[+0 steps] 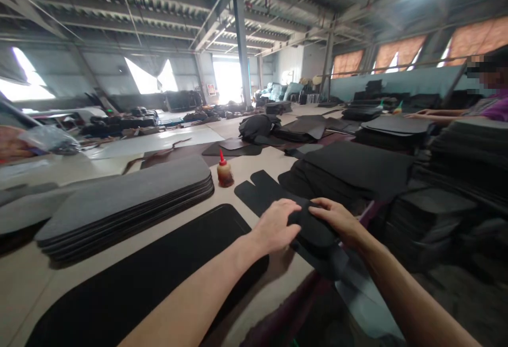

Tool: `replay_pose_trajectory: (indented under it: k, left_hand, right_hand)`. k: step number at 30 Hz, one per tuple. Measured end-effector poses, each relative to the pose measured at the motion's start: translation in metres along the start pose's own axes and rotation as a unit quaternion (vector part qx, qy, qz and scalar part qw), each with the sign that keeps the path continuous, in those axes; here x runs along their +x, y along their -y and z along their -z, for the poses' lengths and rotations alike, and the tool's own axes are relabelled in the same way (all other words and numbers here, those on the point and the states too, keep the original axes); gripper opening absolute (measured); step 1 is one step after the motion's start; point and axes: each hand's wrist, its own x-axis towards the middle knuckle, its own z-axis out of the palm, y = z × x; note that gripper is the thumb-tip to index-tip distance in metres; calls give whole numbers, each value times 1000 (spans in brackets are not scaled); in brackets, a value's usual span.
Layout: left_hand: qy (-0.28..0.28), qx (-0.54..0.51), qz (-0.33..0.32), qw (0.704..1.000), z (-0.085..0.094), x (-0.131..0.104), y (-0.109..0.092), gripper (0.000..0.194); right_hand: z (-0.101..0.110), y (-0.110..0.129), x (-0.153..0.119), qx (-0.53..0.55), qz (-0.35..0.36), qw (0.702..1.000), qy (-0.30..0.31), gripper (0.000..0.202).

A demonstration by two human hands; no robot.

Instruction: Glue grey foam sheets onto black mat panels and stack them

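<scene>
Both hands are on a black, round-cornered sheet piece (pixel 317 233) at the table's near edge. My left hand (pixel 277 225) grips its left side, fingers over the top edge and thumb at the side. On the far right part, my right hand (pixel 337 219) has its fingers bent round the edge. Beyond them lies a flat black piece with a notch (pixel 262 191). A large black panel (pixel 159 267) lies under my left forearm. Left of the notched piece stands a squeeze bottle (pixel 225 173) with a red nozzle and brownish contents.
A stack of grey-black panels (pixel 130 193) lies on the left of the table (pixel 273 156). Dark sheets (pixel 349 164) are piled at the right, with more stacks (pixel 472 146) beyond. A co-worker (pixel 488 93) is at the far right; another person's hand (pixel 14 143) shows at the left edge.
</scene>
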Motion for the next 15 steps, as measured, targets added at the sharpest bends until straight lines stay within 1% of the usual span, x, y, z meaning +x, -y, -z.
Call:
replay_pose_trajectory:
  k: [1,3,4,6,7,9,11,13,15]
  left_hand:
    - [9,-24,-15,1000,-7,0,-8,57]
    - [6,-99,-17,995,-20,-3,-21,73]
    - [-6,-142,-5,990,-24,-4,-24,74]
    - [-43,-218,33,974,-29,-7,-26,65]
    - [-63,-241,52,967,-30,-8,-26,59]
    - [-90,-257,83,959,-28,-9,-23,51]
    - [-103,-284,117,946,-24,-10,-20,52]
    - [-110,-321,149,929,-21,-11,-19,57]
    - [-113,-357,169,912,-18,-12,-19,63]
  right_hand:
    - [-4,2,-1,10,3,1000,2,41]
    - [-11,4,-4,34,12,999,0,39]
    - [-14,5,-5,47,16,999,-2,38]
    - [-18,5,-10,72,22,997,-5,40]
    - [-19,4,-12,95,21,995,1,42]
    - [-21,3,-17,169,14,985,36,43]
    - [-24,1,-22,237,9,968,79,40]
    - [-29,-1,-25,246,24,964,93,37]
    - [-34,-1,-26,218,48,971,80,37]
